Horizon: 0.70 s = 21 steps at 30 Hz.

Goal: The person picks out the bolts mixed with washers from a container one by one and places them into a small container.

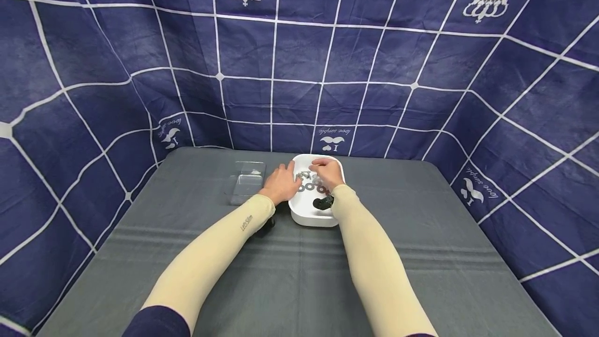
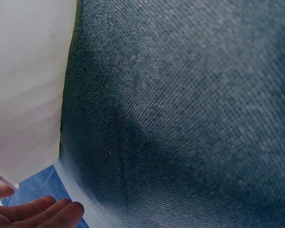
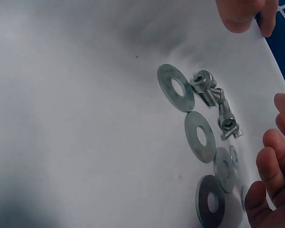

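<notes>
In the head view a white bin [image 1: 309, 217] holds metal washers [image 1: 310, 186] and bolts [image 1: 305, 175]. My left hand [image 1: 282, 183] grips the bin's left rim, thumb over the inside and fingers along the outer wall; the left wrist view shows its fingers [image 2: 47, 213] beside that wall. Inside the bin's far right part is my right hand [image 1: 329, 171]. In the right wrist view its fingers [image 3: 270, 166] are loosely bent close to the washers [image 3: 199, 137] and socket-head bolts [image 3: 204, 81], and I see nothing held between them. Its palm is out of sight.
A clear plastic box [image 1: 248, 186] lies on the grey-covered table [image 1: 290, 274], left of the bin. A dark blue curtain [image 1: 299, 51] with white lines stands behind the table and along its sides. A black device [image 1: 324, 203] sits at the right wrist.
</notes>
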Tool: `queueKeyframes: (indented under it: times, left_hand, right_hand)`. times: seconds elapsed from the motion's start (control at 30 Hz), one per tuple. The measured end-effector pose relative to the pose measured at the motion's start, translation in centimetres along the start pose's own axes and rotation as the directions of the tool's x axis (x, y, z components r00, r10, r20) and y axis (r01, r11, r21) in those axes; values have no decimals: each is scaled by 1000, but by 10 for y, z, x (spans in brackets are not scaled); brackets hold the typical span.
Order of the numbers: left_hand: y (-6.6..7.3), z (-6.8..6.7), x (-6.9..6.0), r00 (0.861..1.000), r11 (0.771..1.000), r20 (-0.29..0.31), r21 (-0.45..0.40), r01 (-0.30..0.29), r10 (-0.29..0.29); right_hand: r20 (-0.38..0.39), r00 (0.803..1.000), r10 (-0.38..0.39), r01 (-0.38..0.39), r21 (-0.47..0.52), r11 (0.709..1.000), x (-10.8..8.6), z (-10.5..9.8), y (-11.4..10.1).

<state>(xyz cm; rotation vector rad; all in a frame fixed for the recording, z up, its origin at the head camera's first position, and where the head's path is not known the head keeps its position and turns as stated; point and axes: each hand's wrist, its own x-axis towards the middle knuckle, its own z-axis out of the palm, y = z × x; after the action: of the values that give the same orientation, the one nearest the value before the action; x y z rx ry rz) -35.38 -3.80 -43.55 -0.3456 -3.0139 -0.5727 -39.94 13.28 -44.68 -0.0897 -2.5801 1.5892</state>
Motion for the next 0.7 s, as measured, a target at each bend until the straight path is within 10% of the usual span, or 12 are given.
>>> queueKeyframes:
  times: [0.7]
  left_hand:
    - [2, -3, -2, 1000, 1000, -6, 5, -19, 20]
  right_hand:
    - [70, 975, 211, -216, 68, 974, -1, 10, 7]
